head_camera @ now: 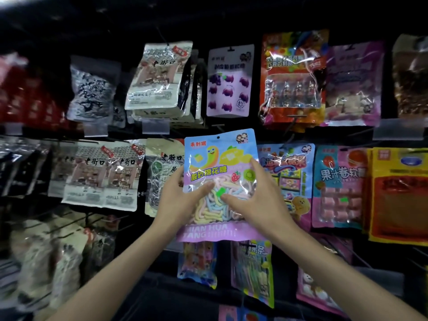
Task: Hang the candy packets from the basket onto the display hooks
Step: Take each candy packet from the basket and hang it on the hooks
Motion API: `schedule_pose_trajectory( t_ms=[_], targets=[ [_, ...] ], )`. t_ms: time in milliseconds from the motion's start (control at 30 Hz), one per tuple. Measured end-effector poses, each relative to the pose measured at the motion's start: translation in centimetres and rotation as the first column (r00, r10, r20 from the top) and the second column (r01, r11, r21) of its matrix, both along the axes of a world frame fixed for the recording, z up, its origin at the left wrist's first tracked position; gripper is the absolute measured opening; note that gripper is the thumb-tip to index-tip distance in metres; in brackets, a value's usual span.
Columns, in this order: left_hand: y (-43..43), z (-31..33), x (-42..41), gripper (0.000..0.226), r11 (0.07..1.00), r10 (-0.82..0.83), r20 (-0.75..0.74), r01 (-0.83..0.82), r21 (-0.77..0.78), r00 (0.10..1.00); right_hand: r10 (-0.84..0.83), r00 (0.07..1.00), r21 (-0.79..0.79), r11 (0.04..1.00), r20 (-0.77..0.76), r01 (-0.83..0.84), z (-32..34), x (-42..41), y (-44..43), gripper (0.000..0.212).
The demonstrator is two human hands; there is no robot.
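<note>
A blue and purple marshmallow candy packet with pastel twisted sweets is held upright in front of the display wall, at the middle row. My left hand grips its left edge, thumb on the clear window. My right hand grips its right edge, thumb across the front. The small hang hole at the packet's top sits just below an empty dark hook. No basket is in view.
Hanging packets fill the wall: a purple grape gummy packet straight above, white snack bags to the left, a blue candy packet and pink roll packet to the right, more packets below. Bare hooks jut out lower left.
</note>
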State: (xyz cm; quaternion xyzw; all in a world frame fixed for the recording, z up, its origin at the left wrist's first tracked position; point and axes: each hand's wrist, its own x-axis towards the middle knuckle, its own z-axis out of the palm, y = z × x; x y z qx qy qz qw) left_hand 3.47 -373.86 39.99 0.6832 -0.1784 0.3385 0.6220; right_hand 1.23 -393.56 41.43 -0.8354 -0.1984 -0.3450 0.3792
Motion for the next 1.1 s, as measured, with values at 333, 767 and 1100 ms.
schedule_pose_trajectory(
  t_ms=[333,767,1100],
  targets=[
    [0.6,0.2,-0.5,0.034,0.996,-0.09,-0.016,0.09,-0.004,0.996,0.025,1.0,0.021,0.999,-0.019,-0.024,-0.3,0.0,0.1,0.115],
    [1.3,0.2,1.2,0.051,0.999,-0.023,-0.021,0.024,0.024,1.0,0.062,0.998,0.101,0.993,-0.031,-0.059,-0.5,-0.1,0.0,0.11],
    [0.6,0.2,3.7,0.063,0.987,0.081,-0.01,-0.079,0.137,0.997,-0.021,0.995,0.028,0.999,-0.099,0.024,-0.9,2.5,-0.1,0.112]
  ],
)
